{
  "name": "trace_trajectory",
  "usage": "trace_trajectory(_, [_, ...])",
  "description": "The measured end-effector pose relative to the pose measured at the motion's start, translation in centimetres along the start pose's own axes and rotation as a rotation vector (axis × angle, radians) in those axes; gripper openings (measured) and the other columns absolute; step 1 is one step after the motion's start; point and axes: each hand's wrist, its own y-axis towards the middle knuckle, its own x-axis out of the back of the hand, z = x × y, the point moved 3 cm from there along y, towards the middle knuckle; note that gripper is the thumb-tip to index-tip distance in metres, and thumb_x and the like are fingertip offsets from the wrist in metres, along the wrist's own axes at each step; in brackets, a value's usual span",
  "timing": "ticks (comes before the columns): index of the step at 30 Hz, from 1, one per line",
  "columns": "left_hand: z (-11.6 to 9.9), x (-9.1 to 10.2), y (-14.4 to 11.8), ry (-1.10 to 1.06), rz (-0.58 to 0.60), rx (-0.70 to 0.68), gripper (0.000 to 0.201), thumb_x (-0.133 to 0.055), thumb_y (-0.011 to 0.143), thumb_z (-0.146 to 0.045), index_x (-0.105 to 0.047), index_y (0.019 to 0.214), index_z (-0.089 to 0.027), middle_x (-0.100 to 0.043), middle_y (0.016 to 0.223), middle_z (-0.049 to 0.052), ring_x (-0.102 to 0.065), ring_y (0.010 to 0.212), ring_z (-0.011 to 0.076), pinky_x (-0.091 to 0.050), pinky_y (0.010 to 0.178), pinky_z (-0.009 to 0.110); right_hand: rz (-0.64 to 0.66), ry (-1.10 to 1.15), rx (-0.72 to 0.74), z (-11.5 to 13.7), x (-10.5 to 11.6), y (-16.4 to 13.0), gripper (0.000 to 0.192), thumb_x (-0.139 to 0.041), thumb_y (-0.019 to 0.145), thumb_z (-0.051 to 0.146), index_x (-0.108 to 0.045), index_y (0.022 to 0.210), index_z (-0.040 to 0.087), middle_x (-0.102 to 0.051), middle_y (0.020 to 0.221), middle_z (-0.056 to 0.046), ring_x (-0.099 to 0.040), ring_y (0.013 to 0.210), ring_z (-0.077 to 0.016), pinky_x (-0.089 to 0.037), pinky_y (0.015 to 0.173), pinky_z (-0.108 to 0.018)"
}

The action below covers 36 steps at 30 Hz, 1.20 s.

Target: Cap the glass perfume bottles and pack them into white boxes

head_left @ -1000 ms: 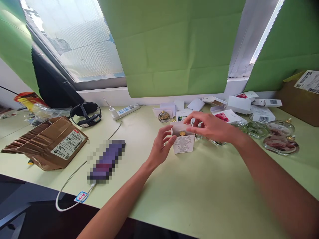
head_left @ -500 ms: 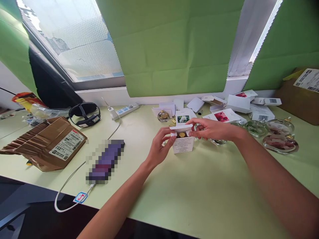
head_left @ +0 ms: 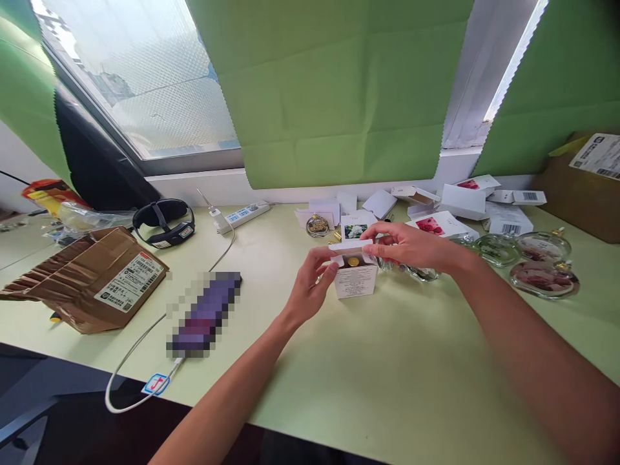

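A small white box [head_left: 356, 279] is stood upright on the pale green desk [head_left: 397, 381], toward the middle of its far edge, in front of a scatter of white cartons [head_left: 465, 201] and round glass bottles [head_left: 542, 278]. It is held between the two hands: the left hand [head_left: 310, 284] is pressed against its left side, fingers curled around the corner, while the right hand [head_left: 411, 247] is brought in from the right, with the top flap [head_left: 349, 246] pinched between thumb and fingertips. The flap is held nearly level over the open mouth, where a gold cap [head_left: 353, 261] is seen just under it. The box's long axis is vertical; the flap is hinged at the far side, it seems, though the hinge is hidden by the right fingers. Both hands are about equally near. The printed text on the front face is too small to be read. A cardboard parcel [head_left: 104, 274] is lain near the left edge, and a blurred purple object [head_left: 203, 313] on a white cable [head_left: 140, 361] is left between the two
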Motion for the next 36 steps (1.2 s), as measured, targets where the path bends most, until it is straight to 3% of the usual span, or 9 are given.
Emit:
trace_trajectory(9, [0.0,0.4,0.1,0.028,-0.013,-0.051,0.013,-0.057,0.097,-0.032,-0.064,0.095,-0.021,-0.055,0.124,0.008,-0.059,0.112,0.0198,-0.053,0.084,0.031,0.048,-0.018,0.062,0.5,-0.3,0.2,0.041,-0.054,0.089,0.06,-0.067,0.108,0.026,-0.061,0.074,0.001,-0.052,0.066,-0.0148,-0.039,0.058,-0.028])
trace_trajectory(13, [-0.1,0.4,0.2,-0.017,-0.044,-0.03,0.011,-0.059,0.095,-0.031,-0.059,0.093,-0.02,-0.059,0.12,0.008,-0.06,0.111,0.0196,-0.054,0.083,0.031,0.126,-0.035,0.05,0.6,-0.6,0.0,0.041,-0.055,0.09,0.058,-0.066,0.116,0.028,-0.068,0.093,-0.002,-0.059,0.074,-0.0159,-0.043,0.062,-0.028])
trace_trajectory(16, [-0.2,0.5,0.2,-0.074,-0.066,-0.015,0.014,-0.061,0.094,-0.03,-0.053,0.104,-0.024,-0.062,0.117,0.006,-0.061,0.109,0.0176,-0.054,0.084,0.031,0.133,-0.082,0.085,0.8,-0.6,-0.2,0.039,-0.054,0.092,0.054,-0.065,0.12,0.028,-0.068,0.105,-0.003,-0.061,0.081,-0.017,-0.044,0.064,-0.028])
trace_trajectory(20, [-0.2,0.5,0.2,-0.028,-0.034,-0.034,0.021,-0.06,0.095,-0.032,-0.056,0.115,-0.027,-0.06,0.119,0.006,-0.059,0.112,0.0185,-0.054,0.086,0.032,0.124,-0.201,0.127,1.1,-0.4,-0.3,0.039,-0.053,0.092,0.051,-0.065,0.122,0.029,-0.069,0.095,-0.003,-0.06,0.075,-0.0173,-0.04,0.061,-0.028])
trace_trajectory(26, [-0.3,0.5,0.3,0.058,0.001,-0.071,0.018,-0.057,0.096,-0.032,-0.071,0.107,-0.028,-0.056,0.119,0.008,-0.058,0.111,0.0194,-0.057,0.083,0.031,0.118,-0.228,0.1,1.4,-0.5,-0.5,0.039,-0.053,0.091,0.05,-0.064,0.122,0.029,-0.067,0.077,0.0,-0.058,0.066,-0.0165,-0.036,0.057,-0.028])
trace_trajectory(36, [-0.3,0.7,0.2,0.095,0.014,-0.052,0.02,-0.057,0.096,-0.03,-0.075,0.106,-0.029,-0.056,0.119,0.009,-0.057,0.111,0.0202,-0.056,0.076,0.028,0.139,-0.198,0.074,1.1,-0.5,-0.5,0.043,-0.056,0.09,0.05,-0.062,0.126,0.028,-0.069,0.085,-0.001,-0.059,0.069,-0.0162,-0.039,0.058,-0.028])
